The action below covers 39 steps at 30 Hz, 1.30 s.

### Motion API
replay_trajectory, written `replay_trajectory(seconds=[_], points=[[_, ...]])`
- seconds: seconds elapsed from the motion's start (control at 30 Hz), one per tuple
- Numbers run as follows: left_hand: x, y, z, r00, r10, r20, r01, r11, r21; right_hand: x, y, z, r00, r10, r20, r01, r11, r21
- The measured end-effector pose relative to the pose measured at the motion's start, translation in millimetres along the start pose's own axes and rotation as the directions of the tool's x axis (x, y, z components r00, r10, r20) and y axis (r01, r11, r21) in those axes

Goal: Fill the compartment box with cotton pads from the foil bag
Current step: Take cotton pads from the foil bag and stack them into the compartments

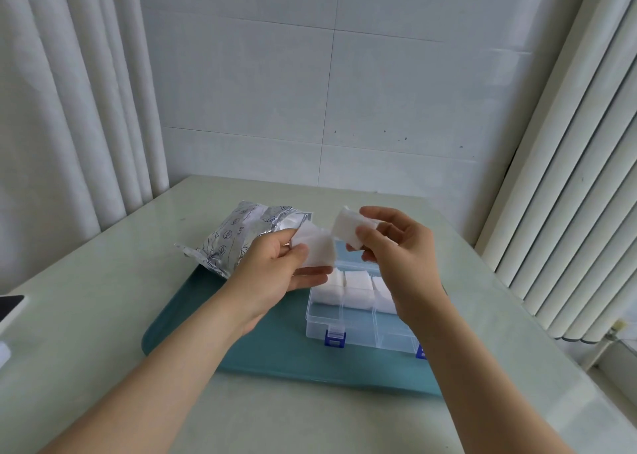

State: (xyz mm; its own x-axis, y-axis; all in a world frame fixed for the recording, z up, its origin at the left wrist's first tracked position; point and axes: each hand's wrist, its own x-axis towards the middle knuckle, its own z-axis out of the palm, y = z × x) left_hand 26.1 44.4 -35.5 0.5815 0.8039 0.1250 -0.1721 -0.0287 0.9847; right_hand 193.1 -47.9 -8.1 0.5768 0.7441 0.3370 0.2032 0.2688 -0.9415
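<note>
Both hands (272,271) (401,247) pinch cotton pads (348,228) above compartment box (358,329).

Shiny foil bag (238,238); clear plastic box (358,319).

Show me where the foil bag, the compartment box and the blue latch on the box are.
foil bag (225,243): head view, on its printed silver side.
compartment box (358,331): head view, on the clear wall of an empty front compartment.
blue latch (335,339): head view, on the left front clasp.
</note>
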Motion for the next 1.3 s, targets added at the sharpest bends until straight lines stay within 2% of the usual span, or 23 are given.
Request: replay_trajectory(seconds=[0.13, 0.2, 0.4, 0.6, 0.7, 0.77, 0.9, 1.0, 1.3], points=[[1, 2, 0, 0.998, -0.059, 0.03, 0.06, 0.997, -0.043, -3, -2, -2, 0.973, -0.043, 0.225, 0.046, 0.999, -0.009], [0, 3, 0, 0.997, -0.068, 0.043, 0.07, 0.996, -0.046, -5, -2, 0, 0.956, -0.058, 0.289, 0.056, 0.998, 0.016], [1, 1, -1, 0.996, -0.079, 0.041, 0.08, 0.996, -0.027, -1, 0, -2, 0.942, -0.051, 0.332, -0.031, 0.971, 0.236], [0, 1, 1, 0.995, -0.077, 0.064, 0.076, 0.997, 0.007, 1, 6, -1, 0.931, -0.02, 0.364, -0.071, 0.97, 0.233], [0, 0, 1, 0.996, -0.072, 0.061, 0.07, 0.997, 0.029, 2, -1, -3, 0.921, -0.014, 0.39, -0.15, 0.91, 0.387], [0, -1, 0, 0.995, -0.072, 0.068, 0.07, 0.997, 0.034, 2, -4, -6, 0.923, -0.019, 0.385, -0.161, 0.889, 0.428], [-2, 1, 2, 0.991, -0.085, 0.1, 0.081, 0.996, 0.046, 2, 3, -5, 0.941, -0.01, 0.337, -0.058, 0.98, 0.192], [-3, 3, 4, 0.985, -0.104, 0.135, 0.1, 0.994, 0.031, 1, 7, -6, 0.947, 0.024, 0.32, -0.032, 0.999, 0.017], [-3, 5, 3, 0.982, -0.136, 0.131, 0.15, 0.984, -0.098, -1, 7, -5, 0.964, 0.013, 0.264, 0.01, 0.996, -0.084]])
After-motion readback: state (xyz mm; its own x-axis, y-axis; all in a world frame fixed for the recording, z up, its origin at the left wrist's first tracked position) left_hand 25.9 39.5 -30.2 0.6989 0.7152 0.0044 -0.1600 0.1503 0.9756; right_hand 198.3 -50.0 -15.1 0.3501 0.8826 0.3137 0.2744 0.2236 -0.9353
